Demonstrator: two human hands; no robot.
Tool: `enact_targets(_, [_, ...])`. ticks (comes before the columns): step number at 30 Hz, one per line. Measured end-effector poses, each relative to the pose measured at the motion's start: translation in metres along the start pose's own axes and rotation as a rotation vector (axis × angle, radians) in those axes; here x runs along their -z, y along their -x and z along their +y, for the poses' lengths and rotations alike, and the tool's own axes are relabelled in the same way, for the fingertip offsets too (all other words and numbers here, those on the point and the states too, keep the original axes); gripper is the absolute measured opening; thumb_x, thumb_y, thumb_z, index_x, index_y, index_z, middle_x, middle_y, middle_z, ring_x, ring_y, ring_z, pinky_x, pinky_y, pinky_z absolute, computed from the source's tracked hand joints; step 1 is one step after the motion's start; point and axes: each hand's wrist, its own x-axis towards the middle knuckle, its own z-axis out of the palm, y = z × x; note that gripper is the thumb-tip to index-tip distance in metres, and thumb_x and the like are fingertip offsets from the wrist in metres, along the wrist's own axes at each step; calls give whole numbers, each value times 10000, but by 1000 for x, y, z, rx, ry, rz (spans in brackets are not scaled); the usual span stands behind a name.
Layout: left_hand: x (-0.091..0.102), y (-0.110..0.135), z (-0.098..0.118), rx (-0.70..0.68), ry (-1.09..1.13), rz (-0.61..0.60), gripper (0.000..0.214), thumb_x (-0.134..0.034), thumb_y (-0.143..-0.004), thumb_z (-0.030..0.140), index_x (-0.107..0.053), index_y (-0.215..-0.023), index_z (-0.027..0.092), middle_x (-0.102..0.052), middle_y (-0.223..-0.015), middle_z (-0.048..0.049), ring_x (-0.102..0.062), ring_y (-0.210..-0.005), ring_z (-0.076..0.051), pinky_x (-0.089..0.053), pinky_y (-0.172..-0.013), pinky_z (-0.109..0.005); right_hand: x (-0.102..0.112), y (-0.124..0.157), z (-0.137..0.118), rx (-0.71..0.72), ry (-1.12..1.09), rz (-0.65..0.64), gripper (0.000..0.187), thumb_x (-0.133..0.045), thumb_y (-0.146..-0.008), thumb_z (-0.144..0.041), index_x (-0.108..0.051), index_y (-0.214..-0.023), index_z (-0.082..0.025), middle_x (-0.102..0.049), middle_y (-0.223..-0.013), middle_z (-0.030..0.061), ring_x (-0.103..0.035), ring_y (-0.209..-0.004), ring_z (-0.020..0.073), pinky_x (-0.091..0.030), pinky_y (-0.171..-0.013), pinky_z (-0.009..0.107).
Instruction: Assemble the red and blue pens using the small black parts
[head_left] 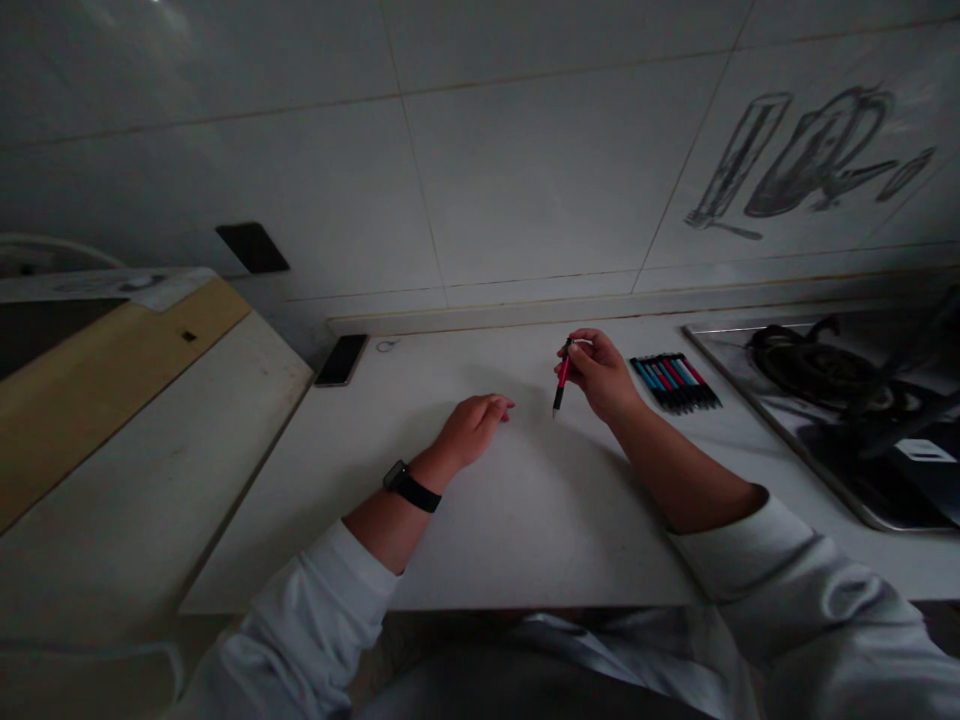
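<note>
I count two hands at work. The right hand [598, 374] has one red-and-black pen [562, 382] pinched near its upper end between thumb and fingers, point downward above the middle of the white countertop [540, 530]; I can't tell whether the point touches. The left hand [471, 428] sits just to the left of it, palm turned away, fingers bent; from here I can't tell whether it is clenched or loose. One black watch [411, 487] is on that wrist.

Just beyond the right hand lies one row of pens [675, 382], side by side on the countertop (too tightly packed for me to count exactly, but at least six, some blue, some red, with black ends). I also count one phone [342, 360] at the far left corner and one small ring-like item [387, 346] next to it.

The metal-rimmed stove [795, 440] on the right holds one dark burner.

A box-like unit [202, 400] borders the countertop's left edge; the tiled wall [525, 190] closes the back, and the front edge runs beneath both forearms. Room for moving lies between left hand and phone.
</note>
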Motion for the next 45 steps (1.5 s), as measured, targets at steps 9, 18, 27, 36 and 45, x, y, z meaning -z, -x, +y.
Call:
enact_targets(9, [0, 1, 3, 8, 1, -10, 467, -327, -1086, 424, -727, -1128, 186, -763, -978, -75, -698, -991, -203, -521, -968, -373, 6, -5, 4, 40, 79, 17, 454, -719, -797, -566, -499, -1099, -307, -666, -925, -25, -668, -721, 143, -576, -729, 347])
enact_targets(18, [-1, 1, -1, -8, -2, -19, 456, -338, -1086, 419, -734, -1095, 194, -762, -974, -72, -702, -967, -200, -526, -954, -376, 21, -13, -7, 110, 132, 104, 402, -686, -819, -519, -499, -1102, -304, -672, -929, -15, -676, -715, 144, -577, -705, 328])
enact_targets(27, [-4, 0, -5, -11, 0, -25, 451, -351, -1079, 441, -727, -1114, 195, -763, -978, -70, -698, -969, -201, -530, -947, -378, 94, -32, -46, 290, 218, 453, 345, -672, -853, -485, -528, -1090, -280, -682, -907, 3, -690, -697, 153, -589, -663, 319])
enact_targets(36, [-2, 0, -2, -9, -5, -22, 439, -356, -1077, 435, -724, -1084, 195, -757, -951, -62, -701, -949, -199, -530, -927, -370, 136, -32, -32, 1, 912, 304, 220, -707, -784, -313, -704, -976, -206, -738, -838, 47, -676, -687, 198, -547, -686, 340])
enact_targets(45, [-3, 0, -4, -11, -9, -26, 406, -371, -1078, 408, -720, -1098, 202, -756, -963, -63, -700, -956, -200, -532, -938, -376, 140, -35, -12, -9, 1391, 192, 316, -664, -862, -334, -748, -1149, -231, -785, -932, 80, -690, -808, 233, -500, -752, 335])
